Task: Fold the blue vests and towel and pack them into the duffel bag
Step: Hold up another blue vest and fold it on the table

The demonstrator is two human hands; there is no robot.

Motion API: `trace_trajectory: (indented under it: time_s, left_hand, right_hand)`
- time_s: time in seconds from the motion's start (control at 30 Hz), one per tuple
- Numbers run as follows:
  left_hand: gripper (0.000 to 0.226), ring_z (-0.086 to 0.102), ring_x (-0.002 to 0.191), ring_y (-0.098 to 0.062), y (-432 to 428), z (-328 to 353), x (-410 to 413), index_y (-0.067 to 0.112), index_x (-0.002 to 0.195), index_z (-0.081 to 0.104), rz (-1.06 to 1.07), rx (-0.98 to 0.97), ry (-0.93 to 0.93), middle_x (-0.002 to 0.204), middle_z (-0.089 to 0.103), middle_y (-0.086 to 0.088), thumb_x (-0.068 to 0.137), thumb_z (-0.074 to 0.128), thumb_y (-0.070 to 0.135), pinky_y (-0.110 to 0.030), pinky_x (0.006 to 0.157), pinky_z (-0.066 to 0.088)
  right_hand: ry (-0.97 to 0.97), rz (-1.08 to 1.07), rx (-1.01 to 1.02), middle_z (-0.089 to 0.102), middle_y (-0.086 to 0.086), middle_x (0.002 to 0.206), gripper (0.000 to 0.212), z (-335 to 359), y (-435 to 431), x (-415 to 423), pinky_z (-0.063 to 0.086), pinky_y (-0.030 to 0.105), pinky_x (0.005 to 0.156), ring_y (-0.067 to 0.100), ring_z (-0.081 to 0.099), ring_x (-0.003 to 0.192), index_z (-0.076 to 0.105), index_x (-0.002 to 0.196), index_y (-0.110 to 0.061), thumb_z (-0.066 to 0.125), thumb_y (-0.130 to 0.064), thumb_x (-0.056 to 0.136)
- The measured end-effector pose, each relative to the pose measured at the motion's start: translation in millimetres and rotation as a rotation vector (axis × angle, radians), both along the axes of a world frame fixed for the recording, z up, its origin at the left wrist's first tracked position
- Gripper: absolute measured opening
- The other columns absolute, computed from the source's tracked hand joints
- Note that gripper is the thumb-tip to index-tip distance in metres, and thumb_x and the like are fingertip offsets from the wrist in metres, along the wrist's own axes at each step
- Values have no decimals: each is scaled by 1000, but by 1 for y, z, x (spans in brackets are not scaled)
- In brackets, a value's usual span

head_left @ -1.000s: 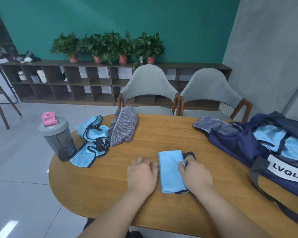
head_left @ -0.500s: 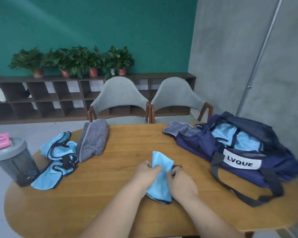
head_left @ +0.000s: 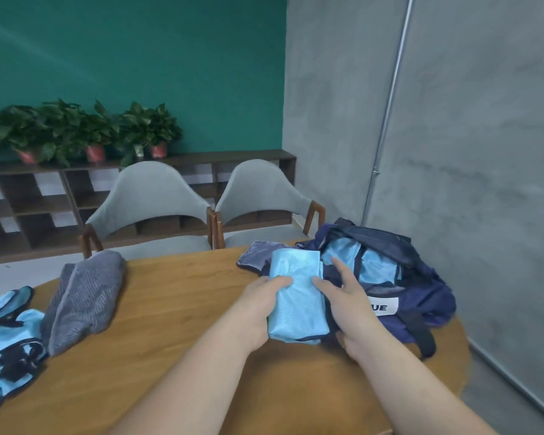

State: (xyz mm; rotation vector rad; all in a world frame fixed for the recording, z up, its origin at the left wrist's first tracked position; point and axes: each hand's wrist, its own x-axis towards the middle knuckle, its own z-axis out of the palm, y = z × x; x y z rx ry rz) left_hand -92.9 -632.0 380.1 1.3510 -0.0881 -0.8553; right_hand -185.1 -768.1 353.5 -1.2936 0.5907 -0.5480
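**Fold at risk on the way into the bag**

Held just short of the duffel bag [head_left: 421,296], apparently lifted off the table [head_left: 176,309], and clamped only along its two long edges: the folded vest [head_left: 297,296]. Likely to sag or fan open at the far end if squeezed unevenly or tipped. Likely also to catch on the slumped rim of the bag and rumple the light blue cloth already showing inside. Worth steadying the opening before pushing in.

Left hand [head_left: 261,309]: gripping the left edge, thumb over the top, fingers out of sight underneath. Right hand [head_left: 349,306]: holding the right edge, thumb laid across the top, forefinger stretched toward the bag, other fingers hidden. Both forearms reaching forward and to the right.

Not yet packed: grey towel [head_left: 82,293] and loose vests [head_left: 7,334], lying well apart on the table's left side.
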Motion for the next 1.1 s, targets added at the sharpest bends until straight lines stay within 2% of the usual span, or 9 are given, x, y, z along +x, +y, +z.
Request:
trace_trajectory:
  time_s: [0.1, 0.27, 0.37, 0.53, 0.6, 0.7, 0.83, 0.93, 1.1]
  left_hand:
    - [25, 77, 94, -37, -33, 3, 0, 11, 121, 62, -14, -5, -37, 106, 79, -15, 99, 70, 20, -61, 87, 61]
    - [19, 76, 92, -28, -92, -5, 5, 12, 118, 64, -57, 77, -227, 107, 76, -10, 103, 64, 24, -46, 85, 64]
    - [31, 73, 101, -29, -122, -10, 8, 21, 125, 57, -114, 144, -309, 118, 71, -6, 97, 68, 27, -51, 84, 64]
    - [50, 68, 108, -32, -167, -10, 5, 30, 135, 46, -185, 174, -310, 134, 55, -9, 94, 72, 20, -53, 76, 65]
    - [47, 66, 107, -33, -183, -12, 7, 27, 134, 49, -209, 173, -322, 135, 52, -11, 94, 72, 17, -54, 74, 66]
    - [45, 65, 107, -34, -201, -15, 11, 22, 136, 50, -238, 192, -353, 134, 50, -14, 97, 69, 13, -53, 73, 66]
    - [37, 70, 98, -30, -218, -19, 25, 24, 133, 52, -247, 231, -475, 127, 58, -14, 99, 64, 14, -45, 72, 67]
    - [30, 75, 87, -29, -224, -20, 38, 32, 127, 52, -288, 335, -724, 120, 69, -12, 100, 58, 24, -43, 79, 65]
    - [35, 60, 121, -29, -232, -30, 55, 23, 136, 56, -430, 655, -1426, 134, 62, -6, 102, 52, 21, -43, 102, 51]
  right_hand:
    - [-26, -55, -97, 78, 14, 100, 53, 12, -19, -7, 64, 49, 83, 31, 77, 93, 56, 133, -51, 71, -15, 97]
    - [138, -226, -458, 76, 1, 83, 47, 16, -68, -9, 62, 46, 77, 25, 73, 81, 59, 134, -49, 68, -20, 99]
    - [272, -263, -558, 72, 2, 71, 49, 21, -106, -9, 59, 39, 69, 24, 69, 69, 59, 131, -48, 67, -15, 96]
    - [571, -181, -665, 77, 0, 98, 36, 28, -175, -4, 58, 37, 86, 21, 72, 87, 73, 119, -29, 67, -10, 89]
    - [663, -125, -640, 78, 6, 95, 25, 26, -198, 3, 57, 38, 84, 24, 72, 87, 77, 107, -16, 65, -5, 88]
    - [721, -52, -636, 76, 15, 98, 28, 18, -224, 19, 51, 35, 74, 24, 62, 81, 73, 113, 4, 65, 1, 86]
    - [706, -86, -616, 77, 17, 102, 30, 9, -246, 43, 60, 40, 85, 35, 72, 97, 75, 106, -1, 55, 7, 86]
    - [675, -257, -605, 74, 15, 115, 40, 8, -254, 48, 55, 37, 91, 37, 68, 110, 72, 120, -10, 51, 3, 88]
    - [884, -258, -663, 65, 15, 135, 46, -10, -247, 49, 47, 35, 98, 36, 60, 125, 54, 137, -16, 51, -5, 92]
